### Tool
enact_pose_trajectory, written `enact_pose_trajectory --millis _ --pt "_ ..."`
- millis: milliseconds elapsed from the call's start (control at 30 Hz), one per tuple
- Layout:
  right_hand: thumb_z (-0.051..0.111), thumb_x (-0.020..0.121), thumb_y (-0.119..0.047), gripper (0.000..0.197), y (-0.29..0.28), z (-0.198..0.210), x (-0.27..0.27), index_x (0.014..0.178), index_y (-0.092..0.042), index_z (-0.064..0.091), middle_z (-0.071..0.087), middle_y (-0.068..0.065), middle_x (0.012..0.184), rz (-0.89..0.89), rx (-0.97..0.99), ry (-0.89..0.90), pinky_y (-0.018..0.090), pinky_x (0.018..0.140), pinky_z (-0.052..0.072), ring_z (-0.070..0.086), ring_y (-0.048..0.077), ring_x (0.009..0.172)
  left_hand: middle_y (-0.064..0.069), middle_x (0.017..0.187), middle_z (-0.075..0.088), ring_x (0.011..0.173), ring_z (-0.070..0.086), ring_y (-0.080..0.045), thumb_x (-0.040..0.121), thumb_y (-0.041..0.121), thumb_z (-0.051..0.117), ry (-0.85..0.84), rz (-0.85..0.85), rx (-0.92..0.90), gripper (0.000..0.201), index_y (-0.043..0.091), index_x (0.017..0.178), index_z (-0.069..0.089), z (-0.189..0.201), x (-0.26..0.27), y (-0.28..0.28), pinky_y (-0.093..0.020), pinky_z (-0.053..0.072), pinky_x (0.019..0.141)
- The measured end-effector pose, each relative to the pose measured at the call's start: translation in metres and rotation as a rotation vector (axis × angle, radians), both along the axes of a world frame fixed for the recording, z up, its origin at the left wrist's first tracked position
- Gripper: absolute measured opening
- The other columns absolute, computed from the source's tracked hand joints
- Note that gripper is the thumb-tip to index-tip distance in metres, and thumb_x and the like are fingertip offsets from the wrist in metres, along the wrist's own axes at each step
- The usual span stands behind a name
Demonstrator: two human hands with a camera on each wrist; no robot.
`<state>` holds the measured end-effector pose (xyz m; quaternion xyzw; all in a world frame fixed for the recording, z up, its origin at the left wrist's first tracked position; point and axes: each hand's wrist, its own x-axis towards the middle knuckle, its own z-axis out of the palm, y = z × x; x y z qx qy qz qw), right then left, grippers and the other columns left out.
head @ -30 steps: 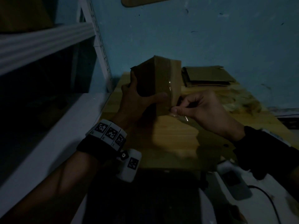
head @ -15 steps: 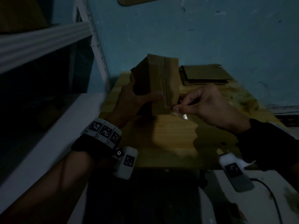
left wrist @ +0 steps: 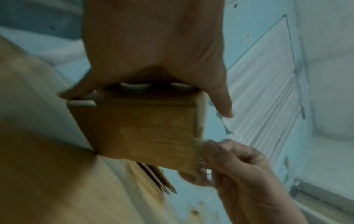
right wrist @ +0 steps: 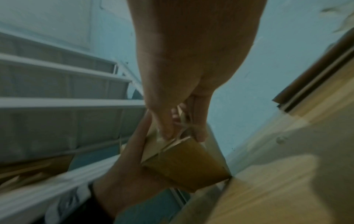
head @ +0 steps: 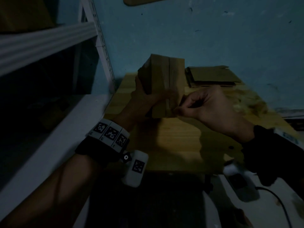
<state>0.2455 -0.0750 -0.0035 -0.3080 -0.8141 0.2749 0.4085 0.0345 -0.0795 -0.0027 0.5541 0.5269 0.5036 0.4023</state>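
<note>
A small brown cardboard box (head: 164, 74) is held up over the wooden table (head: 177, 145). My left hand (head: 143, 99) grips its left side, thumb across the front face and fingers behind. A strip of clear tape (left wrist: 208, 174) runs down the box's centre seam. My right hand (head: 177, 111) pinches the tape's lower end at the box's bottom corner, fingers curled. In the left wrist view the box (left wrist: 138, 128) sits under my left hand (left wrist: 153, 45), with the right hand (left wrist: 235, 166) at its lower right. The right wrist view shows the right hand (right wrist: 184, 133) on the box (right wrist: 184, 163) corner.
A stack of flattened cardboard (head: 212, 76) lies at the table's far end against the blue wall. A white metal shelf rack (head: 49, 40) stands close on the left. A white device with a black cable (head: 243, 186) lies near the table's front right.
My right hand has moved in to the box's bottom corner with the tape end, and the loose tape tail below it no longer shows. The left hand keeps its grip.
</note>
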Motion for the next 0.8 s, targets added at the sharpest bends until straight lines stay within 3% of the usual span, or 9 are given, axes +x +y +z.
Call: enact_pose_trajectory --millis 67,133,267,400,500,600,700,800 --pt "0.080 0.083 -0.013 0.017 0.000 -0.002 0.001 0.069 -0.004 0.075 0.073 0.001 0.067 0.005 0.018 -0.032 0.023 0.059 0.054 0.069 0.017 0.059 -0.002 0.142 0.052 0.120 0.060 -0.025 0.026 0.075 0.089 0.036 0.042 -0.047 0.150 0.040 0.153 0.019 -0.001 0.003 0.004 -0.047 0.060 0.087" --pt "0.080 0.083 -0.015 0.015 0.001 -0.002 0.003 0.070 -0.007 0.076 0.074 -0.001 0.069 0.002 0.013 -0.050 0.029 0.063 0.057 0.071 0.015 0.063 -0.005 0.147 0.043 0.126 0.054 -0.030 0.021 0.072 0.092 0.091 0.065 -0.085 0.153 0.051 0.151 0.014 -0.003 0.004 0.008 -0.054 0.056 0.092" --pt "0.080 0.083 -0.017 0.016 -0.001 -0.002 0.006 0.072 -0.005 0.076 0.074 0.001 0.070 0.038 -0.034 -0.037 0.038 0.065 0.059 0.070 0.022 0.064 -0.005 0.144 0.047 0.124 0.054 -0.031 0.014 0.072 0.091 0.160 0.055 -0.159 0.158 0.049 0.151 0.017 -0.005 -0.002 0.010 -0.053 0.055 0.095" --pt "0.081 0.079 -0.023 0.017 -0.003 -0.004 0.007 0.077 -0.006 0.079 0.076 0.003 0.074 0.078 -0.081 -0.059 0.050 0.069 0.058 0.071 0.029 0.068 -0.006 0.150 0.043 0.128 0.051 -0.033 0.018 0.076 0.089 0.274 -0.023 -0.251 0.162 0.044 0.156 0.011 -0.002 -0.010 0.007 -0.055 0.052 0.099" --pt "0.082 0.077 -0.027 0.021 -0.002 -0.005 0.011 0.077 -0.006 0.079 0.075 0.007 0.072 0.087 -0.112 -0.068 0.047 0.064 0.055 0.068 0.035 0.067 -0.007 0.154 0.038 0.134 0.045 -0.035 0.010 0.079 0.087 0.362 -0.063 -0.285 0.168 0.047 0.156 0.010 -0.001 -0.014 0.006 -0.058 0.049 0.102" --pt "0.082 0.077 -0.021 0.019 -0.003 -0.004 0.013 0.076 -0.002 0.077 0.073 0.008 0.069 0.112 -0.136 -0.074 0.037 0.059 0.051 0.065 0.033 0.065 -0.007 0.157 0.035 0.138 0.042 -0.034 0.008 0.077 0.088 0.393 -0.074 -0.294 0.173 0.043 0.157 0.007 -0.002 -0.019 0.005 -0.058 0.049 0.101" --pt "0.081 0.079 -0.016 0.015 -0.004 -0.003 0.013 0.077 -0.001 0.077 0.073 0.010 0.071 0.126 -0.159 -0.078 0.044 0.063 0.054 0.066 0.035 0.066 -0.004 0.153 0.042 0.134 0.047 -0.032 0.016 0.075 0.090 0.399 -0.072 -0.287 0.167 0.041 0.157 0.008 0.003 -0.019 -0.001 -0.057 0.052 0.098" --pt "0.080 0.080 -0.015 0.015 -0.002 -0.001 0.016 0.075 -0.001 0.077 0.074 0.012 0.073 0.124 -0.183 -0.073 0.052 0.068 0.055 0.067 0.041 0.070 0.000 0.145 0.049 0.127 0.053 -0.025 0.031 0.058 0.094 0.372 -0.062 -0.213 0.154 0.035 0.157 0.010 0.012 -0.015 -0.006 -0.053 0.054 0.096"
